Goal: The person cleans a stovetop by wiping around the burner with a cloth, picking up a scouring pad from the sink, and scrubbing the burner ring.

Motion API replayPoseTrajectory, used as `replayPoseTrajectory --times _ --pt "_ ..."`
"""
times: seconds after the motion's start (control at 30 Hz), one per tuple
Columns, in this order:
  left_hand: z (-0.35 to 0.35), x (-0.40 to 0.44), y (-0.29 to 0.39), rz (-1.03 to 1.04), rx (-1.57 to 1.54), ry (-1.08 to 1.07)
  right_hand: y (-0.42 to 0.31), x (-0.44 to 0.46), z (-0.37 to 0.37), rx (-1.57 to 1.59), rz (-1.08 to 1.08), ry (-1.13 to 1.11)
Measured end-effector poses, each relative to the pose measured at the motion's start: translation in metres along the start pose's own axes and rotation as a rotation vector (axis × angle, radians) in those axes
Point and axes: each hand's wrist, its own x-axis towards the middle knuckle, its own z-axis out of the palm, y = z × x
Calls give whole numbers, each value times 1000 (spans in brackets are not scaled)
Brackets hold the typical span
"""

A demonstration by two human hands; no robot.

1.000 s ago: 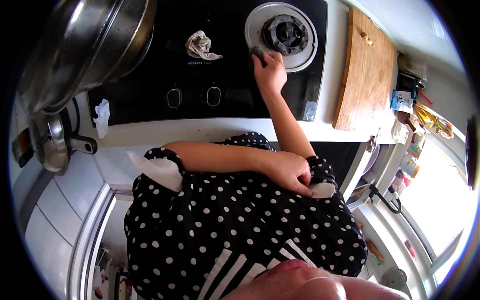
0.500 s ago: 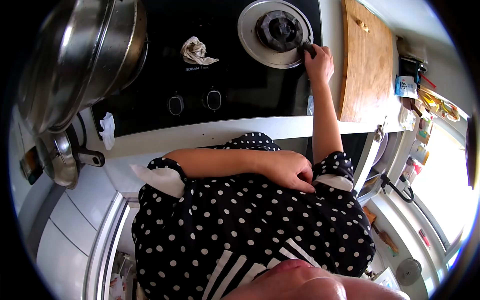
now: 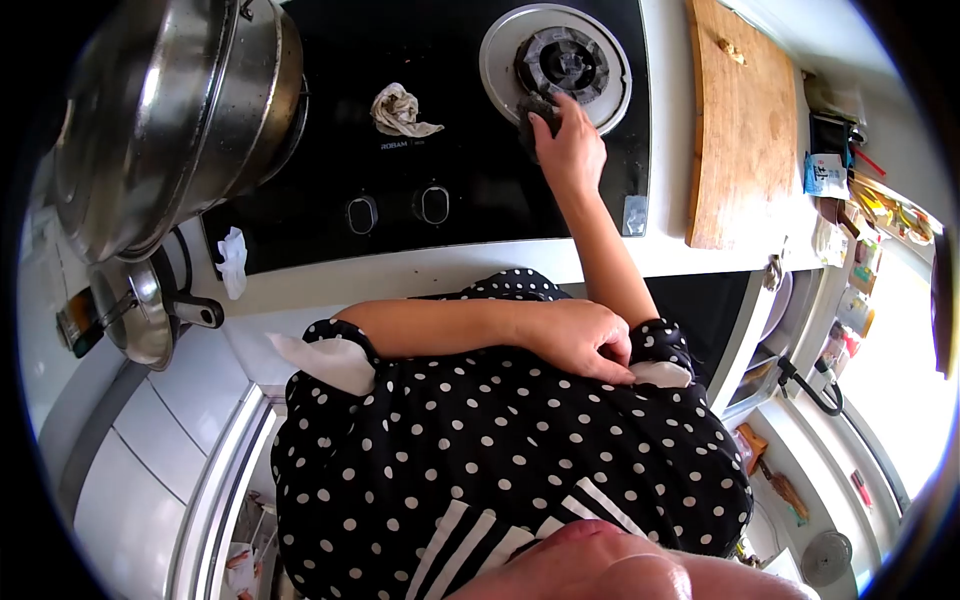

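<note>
My right hand [image 3: 571, 150] presses a dark grey scouring pad [image 3: 535, 118] against the lower left rim of the round metal burner plate [image 3: 499, 74]. The black burner cap [image 3: 568, 62] sits in the plate's middle, just above my fingers. My left hand [image 3: 583, 343] lies across my belly beside the right sleeve cuff [image 3: 663, 373]. Its fingers are curled in against the polka-dot clothing [image 3: 450, 420], and whatever they may hold is hidden. Left of the burner, a crumpled stained cloth [image 3: 400, 110] lies on the black glass hob [image 3: 330, 70].
A large steel steamer pot [image 3: 190, 120] stands on the hob's left side. Two knobs [image 3: 434, 205] are near the front edge. A wooden cutting board [image 3: 742, 140] lies to the right. A crumpled white tissue [image 3: 232, 262] and a pan [image 3: 145, 325] are at the left.
My right hand has moved left with the scouring pad, from the burner plate's right edge to its lower left rim. The left hand stays in place. The camera view has shifted slightly.
</note>
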Motion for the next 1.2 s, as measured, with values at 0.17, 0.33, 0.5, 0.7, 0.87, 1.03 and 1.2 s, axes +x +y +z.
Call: replayPoseTrajectory --times 0.17,0.33,0.5,0.7,0.87,1.03,1.2 --pt "0 3 4 -14 0 -2 21 -25 -2 -269 -305 16" --pt "-1 1 4 -5 -20 27 42 -39 -9 -107 -451 -136" --pt "-2 -1 6 -5 -21 51 37 -28 -16 33 -434 -173" --pt "-4 -6 3 12 0 81 24 -7 -1 337 188 -377" --pt "-4 -9 2 29 -1 96 0 -11 -12 -146 45 -215" --pt "-6 -11 1 28 -43 99 9 -22 -17 -214 -380 -66" --pt "-9 -13 3 10 -46 95 34 -38 -16 -115 -457 -97"
